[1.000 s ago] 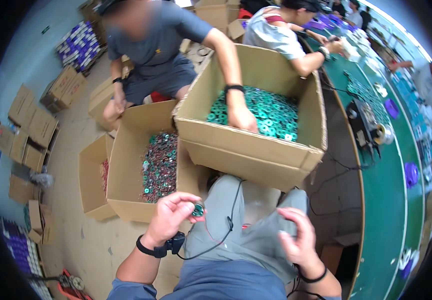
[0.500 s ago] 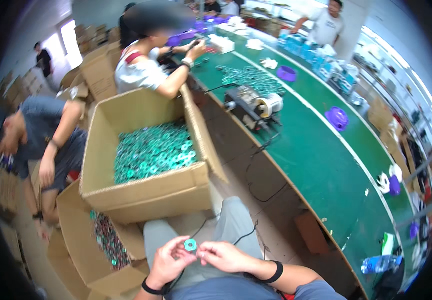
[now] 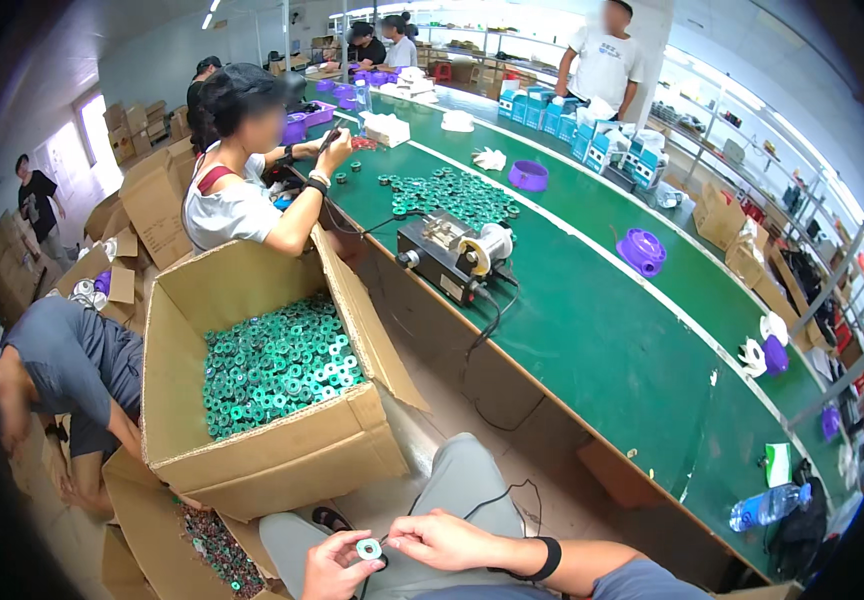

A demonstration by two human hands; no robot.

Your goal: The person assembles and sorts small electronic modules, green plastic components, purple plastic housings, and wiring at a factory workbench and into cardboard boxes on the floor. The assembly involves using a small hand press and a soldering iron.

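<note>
A small green ring-shaped part (image 3: 369, 549) with a pale face and a dark centre is pinched between the thumb and fingers of my left hand (image 3: 330, 572), above my lap. Close to its right side is my right hand (image 3: 442, 541), thumb and fingertips drawn together. Whatever those fingertips hold, if anything, is too small to make out. A thin black cord (image 3: 487, 499) loops over my right thigh. Just ahead and to the left stands a large cardboard box (image 3: 272, 480) holding a heap of similar green rings (image 3: 282, 365).
On the green table (image 3: 592, 370) to the right stand a black device with a wire spool (image 3: 452, 255), several green rings, purple bowls (image 3: 642, 252) and a water bottle (image 3: 769, 507). A seated person (image 3: 242, 180) works beyond the box. Another person bends over a lower box (image 3: 147, 510) of small parts.
My view has tilted up and shifted. My hands appear lower in it, still together with the ring in my left fingers. The person at left has bent further down.
</note>
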